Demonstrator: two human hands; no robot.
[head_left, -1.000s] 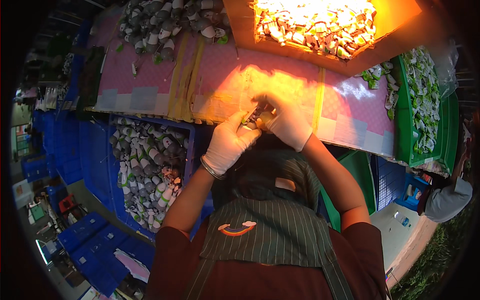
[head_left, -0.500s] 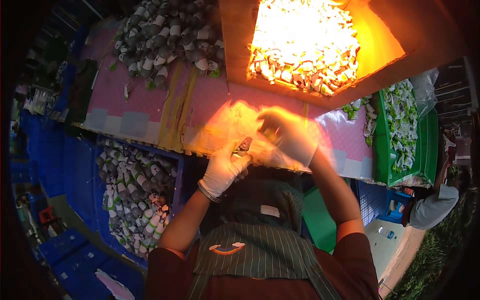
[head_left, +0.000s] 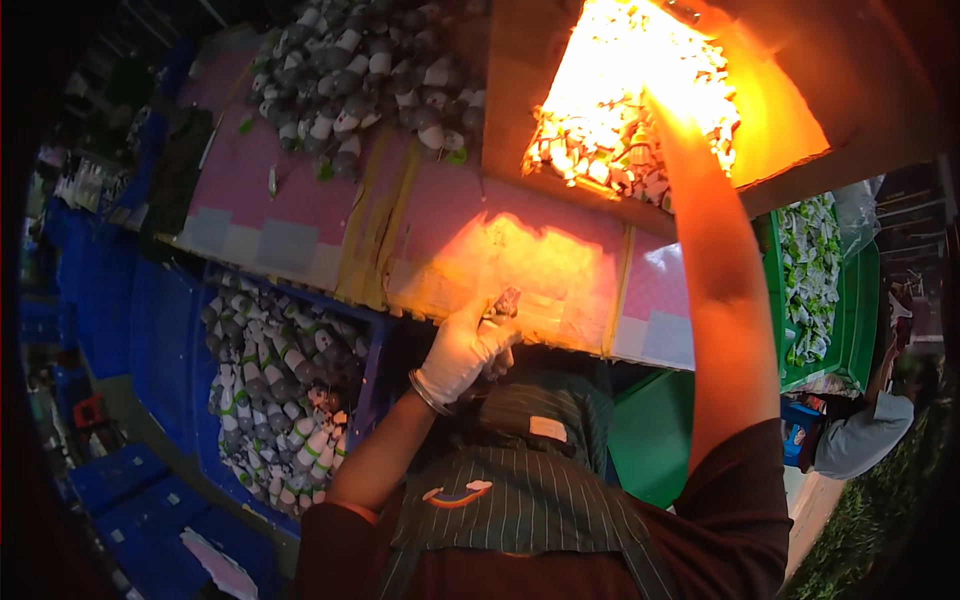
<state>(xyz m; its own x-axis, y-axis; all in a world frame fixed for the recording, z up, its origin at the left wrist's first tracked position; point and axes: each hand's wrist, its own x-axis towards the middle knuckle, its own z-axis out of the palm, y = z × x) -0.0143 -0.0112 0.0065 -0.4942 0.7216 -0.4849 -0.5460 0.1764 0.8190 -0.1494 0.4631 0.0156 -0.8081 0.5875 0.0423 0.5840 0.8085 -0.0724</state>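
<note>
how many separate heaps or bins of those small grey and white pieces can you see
4. One heap of small grey-and-white pieces on the pink table's far side, one in the blue crate lower left, one in the brightly lit wooden box, one in the green crate right.

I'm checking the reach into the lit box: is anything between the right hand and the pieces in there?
Nothing visible: the right hand is already among the small pieces in the lit box, though glare hides its fingers.

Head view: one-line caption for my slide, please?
Gloved left hand holds a small piece while the right hand reaches into the brightly lit box of pieces.
</note>
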